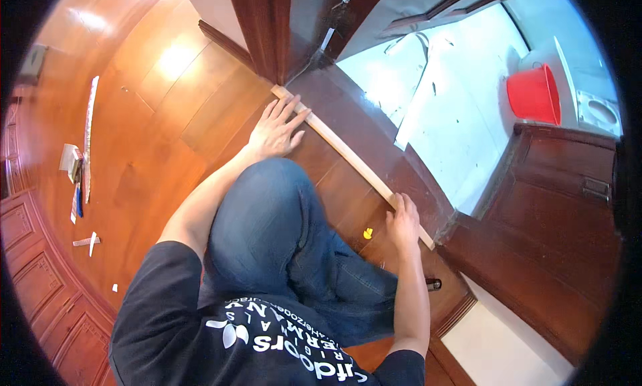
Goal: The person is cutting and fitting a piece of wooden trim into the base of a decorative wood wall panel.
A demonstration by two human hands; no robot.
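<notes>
A long, pale wooden strip (pixel 351 159) lies diagonally across the doorway, along the seam between the wood floor and the dark threshold (pixel 381 142). Near its far end, my left hand (pixel 275 130) rests with fingers spread, the fingertips on the strip. Toward the near right end, my right hand (pixel 404 224) has its fingers bent over the strip and the thumb at the near side. A small yellow piece (pixel 368 233) sits on the floor left of my right hand. My bent knee in jeans (pixel 264 199) is between my arms.
On the left floor lie a long whitish strip (pixel 91 135), a blue-handled tool (pixel 79 195) and white scraps (pixel 87 241). Beyond the threshold, a red bucket (pixel 533 95) stands on a pale floor (pixel 461 118). Dark wooden door panels (pixel 555 185) flank the opening at right.
</notes>
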